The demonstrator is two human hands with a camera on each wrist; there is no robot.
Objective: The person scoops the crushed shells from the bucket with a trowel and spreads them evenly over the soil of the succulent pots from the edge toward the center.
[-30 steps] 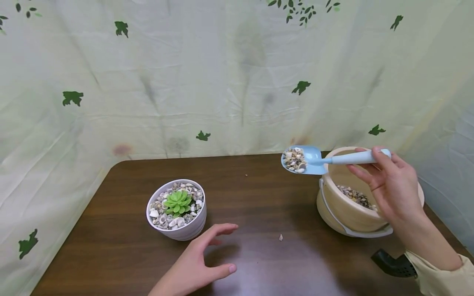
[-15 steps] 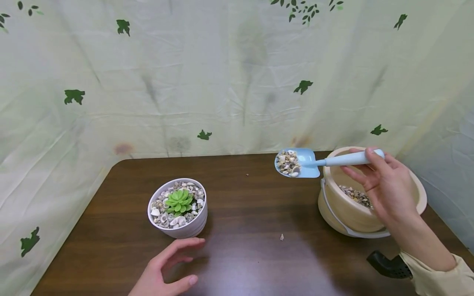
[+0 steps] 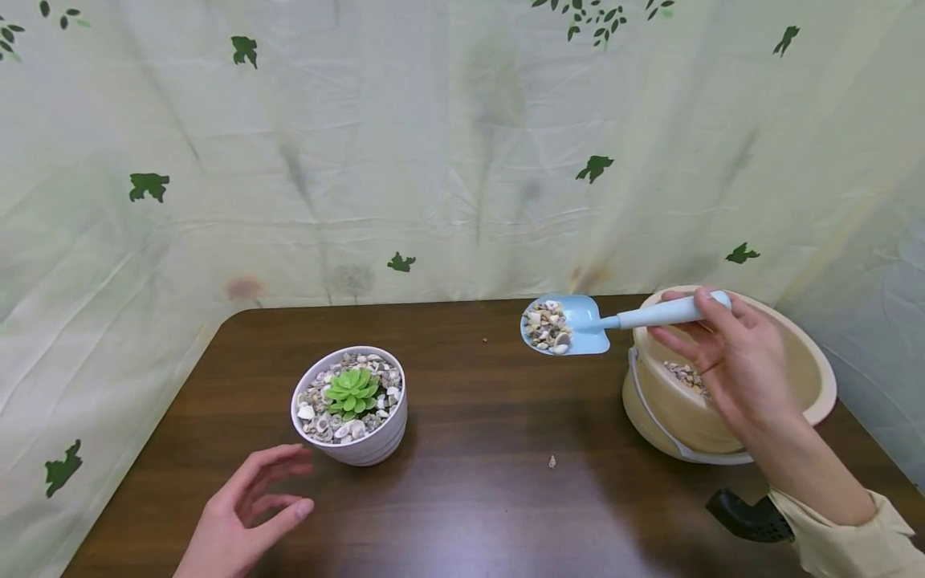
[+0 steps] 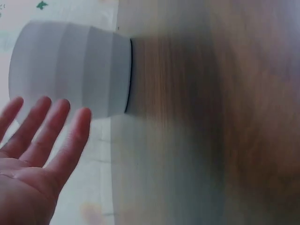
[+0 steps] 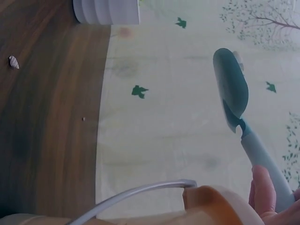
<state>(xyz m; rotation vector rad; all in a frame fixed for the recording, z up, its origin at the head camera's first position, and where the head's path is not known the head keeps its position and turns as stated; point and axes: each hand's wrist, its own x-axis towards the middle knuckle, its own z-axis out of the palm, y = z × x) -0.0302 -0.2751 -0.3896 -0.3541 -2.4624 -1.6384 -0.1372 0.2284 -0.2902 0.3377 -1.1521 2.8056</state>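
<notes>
My right hand (image 3: 744, 361) pinches the handle of a light blue shovel (image 3: 588, 325), held level above the table just left of a cream bucket. Small shells and pebbles (image 3: 548, 327) lie heaped on its blade. In the right wrist view the underside of the shovel (image 5: 232, 84) shows. The bucket (image 3: 650, 409) has a grey handle and more shells inside, partly hidden by my right hand. My left hand (image 3: 246, 510), fingers relaxed and holding nothing, is beside a white pot (image 3: 361, 449) with a green succulent (image 3: 352, 393) set among shells. The left wrist view shows this pot (image 4: 70, 70) past the fingertips.
A single small shell (image 3: 552, 461) lies on the brown wooden table (image 3: 462, 417) between pot and bucket. A tiny speck lies farther back. Behind the table hangs a pale curtain (image 3: 405, 160) with green leaf prints. A black curved piece (image 3: 747, 514) sits at my right wrist.
The loaded shovel has moved left, away from the bucket, with my right hand. My left hand has drawn left, from in front of the pot to its near left side.
</notes>
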